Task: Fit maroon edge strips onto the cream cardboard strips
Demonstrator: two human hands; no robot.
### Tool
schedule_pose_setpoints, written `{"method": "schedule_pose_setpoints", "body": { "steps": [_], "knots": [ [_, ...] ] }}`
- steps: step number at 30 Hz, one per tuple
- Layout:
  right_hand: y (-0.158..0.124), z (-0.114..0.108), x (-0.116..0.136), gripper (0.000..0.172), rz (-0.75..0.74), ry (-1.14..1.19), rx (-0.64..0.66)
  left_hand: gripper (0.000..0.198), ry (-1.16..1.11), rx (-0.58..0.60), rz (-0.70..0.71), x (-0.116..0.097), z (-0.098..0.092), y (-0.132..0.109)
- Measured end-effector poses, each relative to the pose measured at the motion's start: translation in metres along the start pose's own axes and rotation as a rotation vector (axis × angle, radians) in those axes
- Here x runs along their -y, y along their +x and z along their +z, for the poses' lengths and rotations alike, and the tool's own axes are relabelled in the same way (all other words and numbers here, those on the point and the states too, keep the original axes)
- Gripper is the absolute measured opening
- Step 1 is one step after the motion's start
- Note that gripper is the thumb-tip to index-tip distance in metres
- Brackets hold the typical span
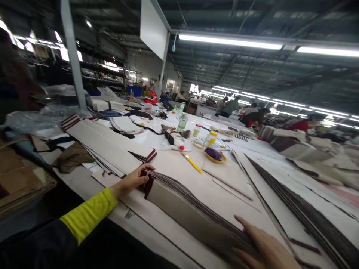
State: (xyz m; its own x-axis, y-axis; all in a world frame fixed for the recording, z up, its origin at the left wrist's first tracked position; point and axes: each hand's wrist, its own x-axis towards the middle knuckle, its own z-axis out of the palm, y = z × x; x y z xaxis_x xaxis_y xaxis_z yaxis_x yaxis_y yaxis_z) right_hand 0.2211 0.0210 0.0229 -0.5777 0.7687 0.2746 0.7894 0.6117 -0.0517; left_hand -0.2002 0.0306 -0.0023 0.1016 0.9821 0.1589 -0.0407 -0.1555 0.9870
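A stack of long beige fabric strips [179, 209] with dark maroon edges stands on its long side near the table's front edge, bowed along its length. My left hand [136, 179] is closed around its left end, the thumb on the near face and fingers over the top. At the right end, my right hand [263, 243] straddles the stack, one finger behind it and others against the near face; it is slightly blurred. To the left lies a fanned pile of similar strips [106, 140] with maroon ends. Another pile of dark-edged strips [297, 201] lies to the right.
Beyond the stack are a yellow cutter-like tool [192, 163], a small basket [220, 158] with purple cloth, a yellow-lidded jar [211, 139] and a white bottle with a red cap [176, 141]. A metal post [73, 56] rises at left. Several people work in the background.
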Motion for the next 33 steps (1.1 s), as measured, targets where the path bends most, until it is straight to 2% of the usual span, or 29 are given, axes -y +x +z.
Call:
{"method": "schedule_pose_setpoints", "body": {
  "steps": [3,5,8,10,13,16,20,23,33],
  "knots": [
    [-0.008,-0.007,0.016,0.060,0.067,-0.069,-0.014,0.054,0.139,0.169,-0.049,-0.006,0.023,-0.006],
    [-0.011,-0.012,0.020,0.060,0.095,-0.067,0.036,0.044,0.249,0.193,-0.093,-0.011,0.028,-0.007],
    [-0.020,-0.023,0.016,0.044,0.143,-0.069,0.141,0.035,0.441,0.285,-0.089,-0.021,0.023,-0.005],
    [-0.030,-0.030,0.013,0.034,0.141,-0.086,0.163,0.028,0.569,0.325,0.023,-0.029,0.014,-0.005],
    [-0.043,-0.031,0.019,0.041,0.122,-0.163,0.010,0.021,0.742,0.260,0.264,-0.034,0.002,-0.006],
    [-0.052,-0.015,0.032,0.044,0.129,-0.263,-0.156,0.022,0.924,0.192,0.403,-0.022,-0.009,-0.010],
    [-0.068,0.013,0.038,0.041,0.141,-0.309,-0.164,0.029,1.063,0.229,0.392,0.007,-0.018,-0.020],
    [-0.083,0.024,0.035,0.045,0.181,-0.291,-0.122,0.030,1.102,0.224,0.382,0.018,-0.018,-0.027],
    [-0.107,0.016,0.027,0.053,0.299,-0.284,-0.096,0.029,1.094,0.219,0.374,0.014,-0.018,-0.026]
  ]
}}
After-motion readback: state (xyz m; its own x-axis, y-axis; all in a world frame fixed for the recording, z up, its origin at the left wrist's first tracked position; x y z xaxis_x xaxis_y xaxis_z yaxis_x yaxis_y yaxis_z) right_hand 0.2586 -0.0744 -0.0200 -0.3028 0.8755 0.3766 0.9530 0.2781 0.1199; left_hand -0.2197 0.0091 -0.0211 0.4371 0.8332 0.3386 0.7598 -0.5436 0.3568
